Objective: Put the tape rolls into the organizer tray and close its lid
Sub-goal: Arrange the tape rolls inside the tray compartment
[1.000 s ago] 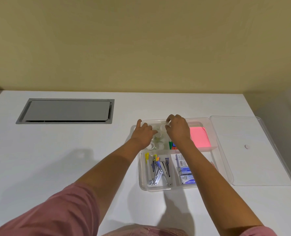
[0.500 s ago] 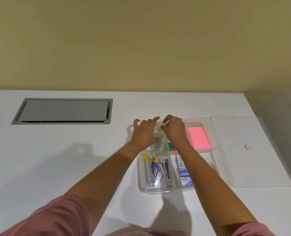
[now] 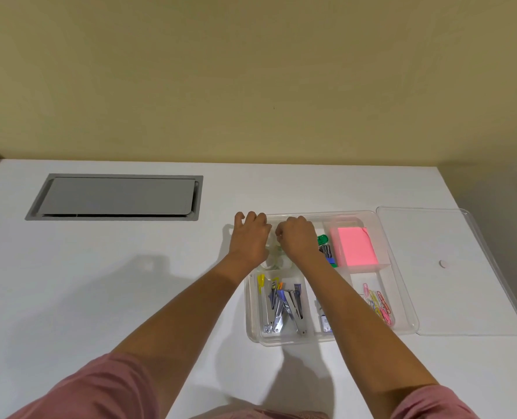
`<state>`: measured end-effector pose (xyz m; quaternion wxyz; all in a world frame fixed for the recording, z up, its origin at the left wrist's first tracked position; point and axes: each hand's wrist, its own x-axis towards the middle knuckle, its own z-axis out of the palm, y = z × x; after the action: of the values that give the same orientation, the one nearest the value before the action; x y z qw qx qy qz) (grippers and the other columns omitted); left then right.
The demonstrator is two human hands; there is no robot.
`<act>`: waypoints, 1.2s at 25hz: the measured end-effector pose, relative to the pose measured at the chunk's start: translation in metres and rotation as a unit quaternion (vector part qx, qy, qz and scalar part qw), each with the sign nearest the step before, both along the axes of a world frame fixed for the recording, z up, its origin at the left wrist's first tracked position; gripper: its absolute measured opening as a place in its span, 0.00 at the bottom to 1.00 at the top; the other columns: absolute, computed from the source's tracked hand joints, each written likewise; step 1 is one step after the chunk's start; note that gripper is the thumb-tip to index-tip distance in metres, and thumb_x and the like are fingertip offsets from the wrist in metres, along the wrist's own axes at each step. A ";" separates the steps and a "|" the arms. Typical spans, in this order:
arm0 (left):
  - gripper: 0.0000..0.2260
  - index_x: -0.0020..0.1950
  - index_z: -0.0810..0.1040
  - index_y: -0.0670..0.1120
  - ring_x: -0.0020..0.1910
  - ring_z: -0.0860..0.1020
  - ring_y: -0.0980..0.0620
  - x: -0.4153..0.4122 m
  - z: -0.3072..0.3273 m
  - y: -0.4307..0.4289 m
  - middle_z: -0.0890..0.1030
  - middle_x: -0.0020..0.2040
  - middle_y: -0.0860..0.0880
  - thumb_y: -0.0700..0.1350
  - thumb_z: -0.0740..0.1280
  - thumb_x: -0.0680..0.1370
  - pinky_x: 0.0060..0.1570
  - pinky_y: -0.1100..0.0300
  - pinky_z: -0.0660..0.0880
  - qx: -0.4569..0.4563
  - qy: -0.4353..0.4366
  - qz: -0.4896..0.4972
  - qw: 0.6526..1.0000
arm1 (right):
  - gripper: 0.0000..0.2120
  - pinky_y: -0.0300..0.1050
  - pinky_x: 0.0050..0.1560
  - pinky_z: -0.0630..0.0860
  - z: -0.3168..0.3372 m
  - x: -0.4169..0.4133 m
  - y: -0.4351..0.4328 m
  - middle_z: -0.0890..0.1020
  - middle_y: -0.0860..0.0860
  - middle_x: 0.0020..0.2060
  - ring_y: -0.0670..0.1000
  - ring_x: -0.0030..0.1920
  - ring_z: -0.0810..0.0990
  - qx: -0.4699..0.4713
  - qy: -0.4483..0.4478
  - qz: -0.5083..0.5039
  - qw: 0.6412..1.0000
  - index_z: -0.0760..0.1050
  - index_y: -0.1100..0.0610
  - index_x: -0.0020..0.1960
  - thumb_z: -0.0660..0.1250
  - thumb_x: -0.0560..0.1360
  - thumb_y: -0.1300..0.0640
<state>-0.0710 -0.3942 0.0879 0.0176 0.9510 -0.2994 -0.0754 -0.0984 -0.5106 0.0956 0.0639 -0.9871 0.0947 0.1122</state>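
Your left hand (image 3: pixel 249 241) and right hand (image 3: pixel 297 241) curl over the tape rolls (image 3: pixel 274 257) in the tray's (image 3: pixel 402 300) far-left compartment, though whether either grips one I cannot tell, while the lid (image 3: pixel 463 267) waits alongside.

A plain yellowish wall (image 3: pixel 251 71) rises behind a white table (image 3: pixel 85 282) and meets its far edge. A grey metal hatch (image 3: pixel 115 196) is set flush into the tabletop near the far left corner. Soft shadows fall across the table's left half and near edge.
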 end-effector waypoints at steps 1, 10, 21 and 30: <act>0.17 0.62 0.76 0.46 0.65 0.68 0.47 -0.001 0.001 -0.001 0.73 0.63 0.48 0.46 0.68 0.74 0.69 0.49 0.57 0.007 -0.007 0.011 1.000 | 0.11 0.47 0.59 0.70 -0.003 0.000 0.001 0.80 0.55 0.56 0.56 0.60 0.74 -0.028 0.008 0.016 0.999 0.79 0.57 0.58 0.61 0.79 0.60; 0.16 0.63 0.74 0.46 0.67 0.65 0.45 -0.002 0.003 -0.012 0.70 0.65 0.47 0.47 0.68 0.76 0.70 0.49 0.58 0.084 -0.021 0.046 0.995 | 0.11 0.49 0.66 0.65 -0.018 -0.007 0.011 0.79 0.54 0.55 0.56 0.62 0.71 -0.153 0.029 0.063 0.986 0.78 0.58 0.56 0.61 0.77 0.59; 0.20 0.67 0.70 0.47 0.66 0.65 0.45 -0.004 -0.004 -0.009 0.70 0.66 0.48 0.50 0.67 0.77 0.66 0.50 0.61 0.045 -0.002 0.047 0.998 | 0.10 0.48 0.57 0.67 0.000 -0.020 -0.013 0.80 0.54 0.52 0.57 0.56 0.74 -0.071 -0.071 0.022 0.995 0.79 0.57 0.56 0.62 0.78 0.58; 0.17 0.66 0.72 0.47 0.64 0.67 0.45 -0.003 -0.008 -0.002 0.74 0.63 0.48 0.51 0.64 0.79 0.63 0.51 0.62 0.016 -0.010 0.052 0.998 | 0.10 0.47 0.62 0.66 -0.003 -0.016 -0.004 0.78 0.54 0.55 0.56 0.58 0.73 -0.096 -0.027 0.045 0.994 0.77 0.56 0.57 0.63 0.77 0.61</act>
<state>-0.0743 -0.3962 0.0796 0.0030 0.9660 -0.2488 -0.0698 -0.1144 -0.5151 0.0924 -0.0333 -0.9946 0.0585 0.0789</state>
